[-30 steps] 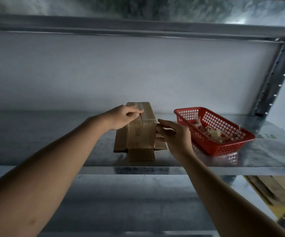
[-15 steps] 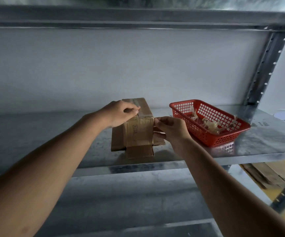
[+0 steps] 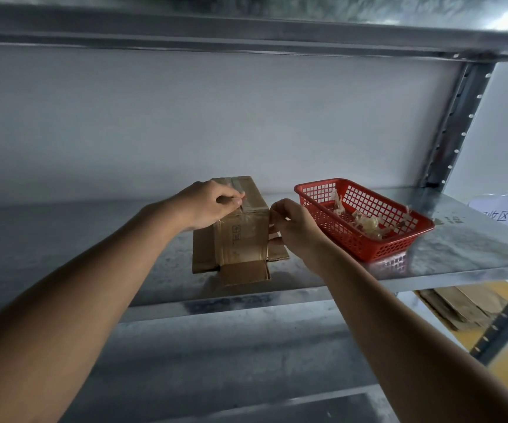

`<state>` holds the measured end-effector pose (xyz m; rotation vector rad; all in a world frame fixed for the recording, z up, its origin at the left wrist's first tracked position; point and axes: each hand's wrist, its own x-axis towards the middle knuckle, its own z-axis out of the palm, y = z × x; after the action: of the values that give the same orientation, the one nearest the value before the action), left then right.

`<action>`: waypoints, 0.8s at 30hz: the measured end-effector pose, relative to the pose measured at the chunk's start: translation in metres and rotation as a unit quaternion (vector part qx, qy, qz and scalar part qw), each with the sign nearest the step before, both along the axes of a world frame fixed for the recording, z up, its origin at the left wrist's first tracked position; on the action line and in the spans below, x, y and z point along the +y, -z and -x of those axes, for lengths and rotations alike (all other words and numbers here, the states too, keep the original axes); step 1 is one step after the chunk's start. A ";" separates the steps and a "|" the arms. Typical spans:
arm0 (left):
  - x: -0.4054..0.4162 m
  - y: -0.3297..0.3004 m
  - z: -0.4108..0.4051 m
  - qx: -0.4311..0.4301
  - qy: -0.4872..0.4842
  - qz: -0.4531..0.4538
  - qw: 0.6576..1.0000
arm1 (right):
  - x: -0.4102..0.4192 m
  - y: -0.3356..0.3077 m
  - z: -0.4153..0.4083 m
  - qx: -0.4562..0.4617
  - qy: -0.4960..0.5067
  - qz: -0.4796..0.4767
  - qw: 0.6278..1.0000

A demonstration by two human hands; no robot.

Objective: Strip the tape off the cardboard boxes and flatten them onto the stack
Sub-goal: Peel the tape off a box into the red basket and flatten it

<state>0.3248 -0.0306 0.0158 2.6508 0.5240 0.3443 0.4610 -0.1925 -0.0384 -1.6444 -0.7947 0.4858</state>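
a taped cardboard box (image 3: 240,227) is sitting on the metal shelf (image 3: 460,254), with its bottom flaps splayed out flat around it. the left hand (image 3: 206,206) is curling over the box's top, pinching at the clear tape (image 3: 240,190) there, while the right hand (image 3: 295,230) is curling against the box's right side, fingertips pinched at its upper edge. just right of the box a red basket (image 3: 365,248) is holding crumpled tape scraps (image 3: 365,222), and flattened cardboard (image 3: 463,306) is lying lower down at the right.

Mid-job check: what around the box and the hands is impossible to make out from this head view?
- Right hand fingertips: whether they pinch tape at the cardboard box corner; too small, blurred.
- Box's right side: hidden by the right hand.
- Left hand: covers the tape under it.
- Print on the box front: too small to read.
- Stack below: cut off by the shelf.
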 end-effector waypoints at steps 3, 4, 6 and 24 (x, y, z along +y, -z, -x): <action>0.001 0.000 0.000 0.001 0.002 0.003 1.000 | 0.006 0.002 0.005 -0.112 0.015 0.053 0.992; 0.001 0.000 0.001 0.001 0.003 0.002 1.000 | 0.006 0.004 0.007 -0.136 0.016 0.060 0.989; 0.001 0.001 0.002 0.005 0.004 -0.004 1.000 | 0.006 0.006 0.008 -0.153 0.018 0.060 0.986; -0.002 0.002 -0.001 0.022 -0.002 -0.034 0.999 | -0.022 0.009 0.014 0.003 0.027 -0.159 0.987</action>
<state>0.3258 -0.0326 0.0136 2.7287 0.5411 0.3111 0.4471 -0.2146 -0.0474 -1.3648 -0.7774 0.3066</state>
